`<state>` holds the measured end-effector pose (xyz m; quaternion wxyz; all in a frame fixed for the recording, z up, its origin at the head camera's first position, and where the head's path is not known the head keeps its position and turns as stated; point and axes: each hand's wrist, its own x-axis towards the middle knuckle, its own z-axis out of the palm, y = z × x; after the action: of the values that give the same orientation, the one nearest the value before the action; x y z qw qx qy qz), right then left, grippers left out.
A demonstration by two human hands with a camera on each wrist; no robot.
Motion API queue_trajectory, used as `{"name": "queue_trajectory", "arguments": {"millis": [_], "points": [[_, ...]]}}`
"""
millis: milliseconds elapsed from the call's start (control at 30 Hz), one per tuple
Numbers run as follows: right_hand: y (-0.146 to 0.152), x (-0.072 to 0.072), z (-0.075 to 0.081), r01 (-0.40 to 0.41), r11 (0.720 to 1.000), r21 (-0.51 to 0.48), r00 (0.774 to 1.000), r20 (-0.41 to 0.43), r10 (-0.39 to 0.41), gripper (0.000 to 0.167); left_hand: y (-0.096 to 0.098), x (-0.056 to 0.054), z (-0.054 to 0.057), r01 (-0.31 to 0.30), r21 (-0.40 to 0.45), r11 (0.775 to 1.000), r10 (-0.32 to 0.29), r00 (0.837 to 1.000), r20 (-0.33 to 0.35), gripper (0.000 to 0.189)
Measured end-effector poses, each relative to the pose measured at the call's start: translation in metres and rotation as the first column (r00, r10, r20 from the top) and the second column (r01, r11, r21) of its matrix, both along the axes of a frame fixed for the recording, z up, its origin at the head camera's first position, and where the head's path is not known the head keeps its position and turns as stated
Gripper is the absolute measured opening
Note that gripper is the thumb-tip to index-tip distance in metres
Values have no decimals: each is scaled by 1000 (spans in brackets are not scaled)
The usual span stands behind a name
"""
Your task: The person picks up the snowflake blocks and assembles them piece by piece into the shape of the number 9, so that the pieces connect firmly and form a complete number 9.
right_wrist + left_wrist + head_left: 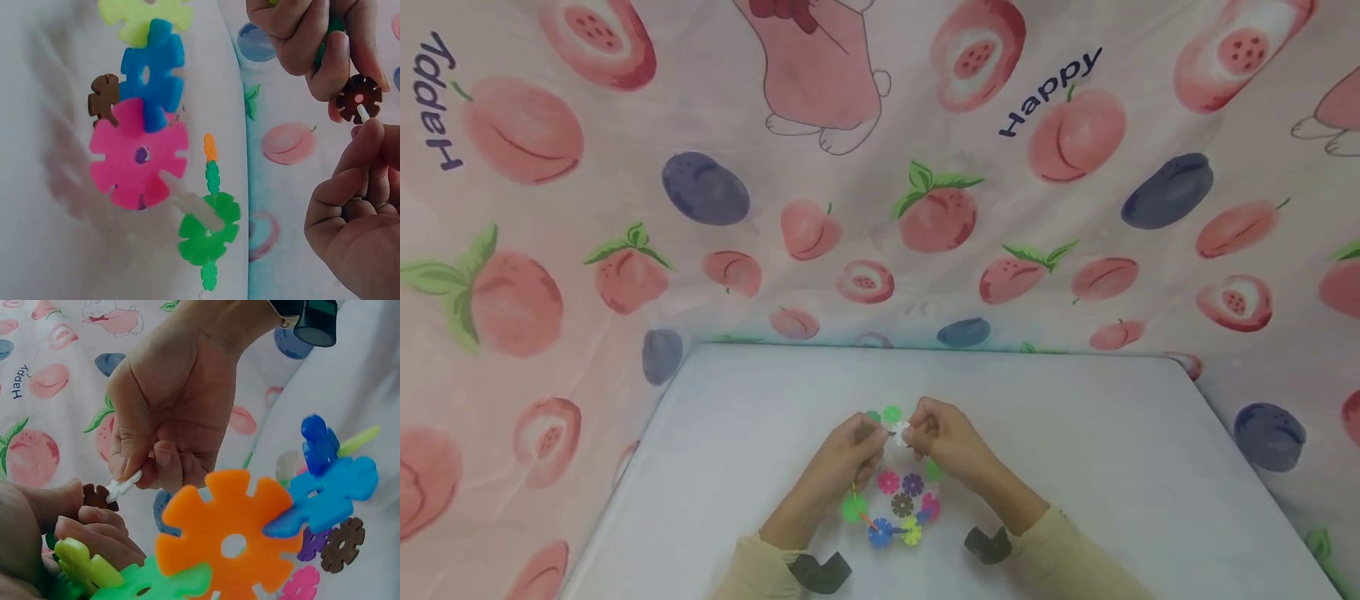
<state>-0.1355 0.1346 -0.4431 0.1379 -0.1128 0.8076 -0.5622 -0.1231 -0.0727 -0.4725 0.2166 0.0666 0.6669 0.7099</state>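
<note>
Between finger and thumb, my left hand (856, 448) pinches a brown notched plastic disc (367, 86). My right hand (953, 442) pinches a white notched disc (901, 433) edge-on, its rim right at the brown disc's slots in the right wrist view. Under the hands curves a chain of slotted-together discs: a green disc (853, 508), an orange disc (219, 531), a blue disc (880, 532), a yellow disc (912, 532) and a pink disc (115, 162) among them. Near my left fingers is a yellow-green disc (78, 559).
Inside the chain's curve, a loose pink disc (888, 482), a purple disc (913, 484) and a brown disc (902, 505) are on the white table (700, 467). A light green disc (892, 413) shows behind the hands. Fruit-printed cloth (865, 167) hangs around the table.
</note>
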Motion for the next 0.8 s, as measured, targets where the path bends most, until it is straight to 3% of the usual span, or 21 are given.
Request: {"name": "queue_trajectory", "arguments": {"millis": [400,600,800], "points": [[6,-13,-5,-132,991,-35,991,23,133,14,-4,-4,-3,74,48,996,-77,994,75,38],[7,-15,-8,-140,989,-57,989,38,142,14,-3,-5,-6,79,29,996,-81,993,87,36],[20,-22,-20,-123,991,51,992,-10,124,14,-3,-4,-5,65,-28,998,-63,996,62,38]]}}
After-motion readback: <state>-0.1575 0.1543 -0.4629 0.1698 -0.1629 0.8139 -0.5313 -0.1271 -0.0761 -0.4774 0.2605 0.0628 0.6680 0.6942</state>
